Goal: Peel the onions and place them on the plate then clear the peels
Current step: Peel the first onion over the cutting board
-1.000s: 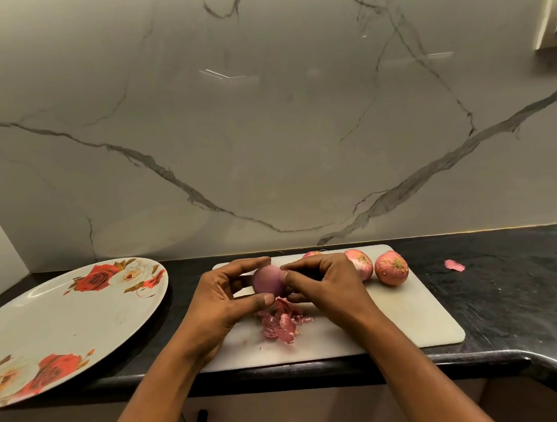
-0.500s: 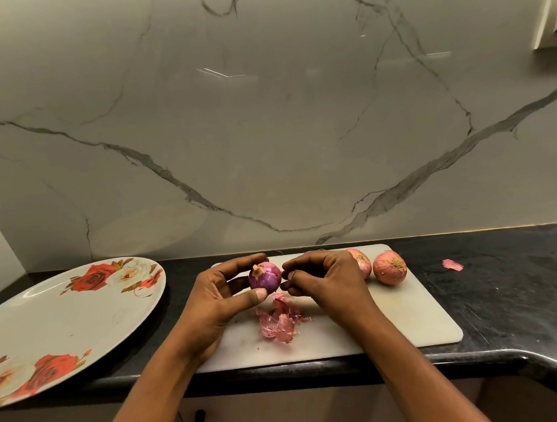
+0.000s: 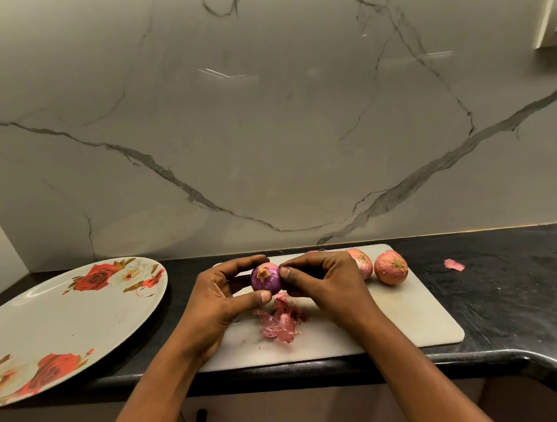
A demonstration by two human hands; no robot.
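Along the black counter (image 3: 520,294), under a veined marble wall (image 3: 265,130), a rose-patterned plate (image 3: 65,321) lies left. Over the white board (image 3: 408,327) the left hand (image 3: 217,299) grips a purple onion (image 3: 265,278), the right hand (image 3: 327,286) pinching its side above peels (image 3: 277,323). Unpeeled onions (image 3: 391,267) rest right.

The desk (image 3: 520,294) is dark polished stone, faintly speckled, with a glossy rounded near edge. The far wall (image 3: 265,130) is veined marble-look slab, smooth and reflective. The plate (image 3: 65,321) on the left is glossy with printed roses. The cutting board (image 3: 407,320) looks like matt white plastic. The peeled onion (image 3: 268,281) is smooth and shiny; the unpeeled onions (image 3: 391,267) have dry, papery skin, as do the thin crumpled peels (image 3: 277,325).
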